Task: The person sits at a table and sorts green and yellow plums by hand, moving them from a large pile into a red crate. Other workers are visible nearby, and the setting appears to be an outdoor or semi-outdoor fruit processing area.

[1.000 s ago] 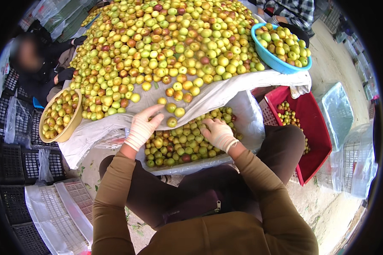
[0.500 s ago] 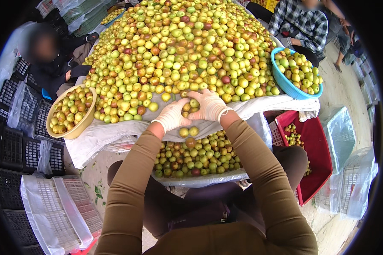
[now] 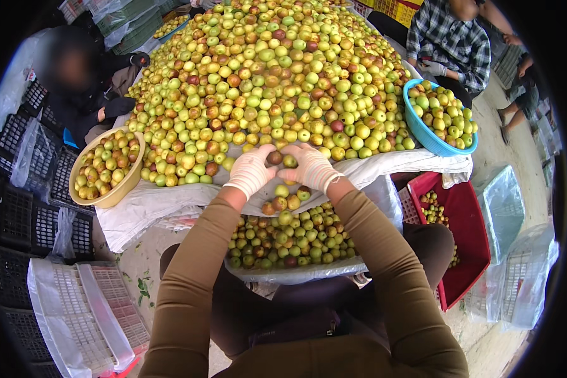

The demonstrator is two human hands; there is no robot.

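Both my hands wear pale gloves with banded wrists and sit at the near edge of a big heap of jujubes (image 3: pixel 252 94), small round fruits in yellow-green and brown. My left hand (image 3: pixel 252 170) curls its thumb and fingers around a brown jujube (image 3: pixel 274 157). Facing it, my right hand (image 3: pixel 310 166) is curled on a greener jujube (image 3: pixel 290 161). Just below the hands, several loose jujubes (image 3: pixel 282 200) are on the white cloth's slope. Under them, between my knees, a plastic-lined crate holds many more jujubes (image 3: pixel 290 238).
A tan basin (image 3: pixel 137 169) of jujubes stands left on the cloth (image 3: pixel 145 205), a blue basin (image 3: pixel 416 123) right. A red crate (image 3: pixel 469 252) is by my right knee. Black crates (image 3: pixel 9 214) and plastic-wrapped crates (image 3: pixel 69 315) line the left. People sit at both sides.
My hands have drawn slightly down toward me and a little apart. More jujubes now lie on the cloth below them, above the lined crate.
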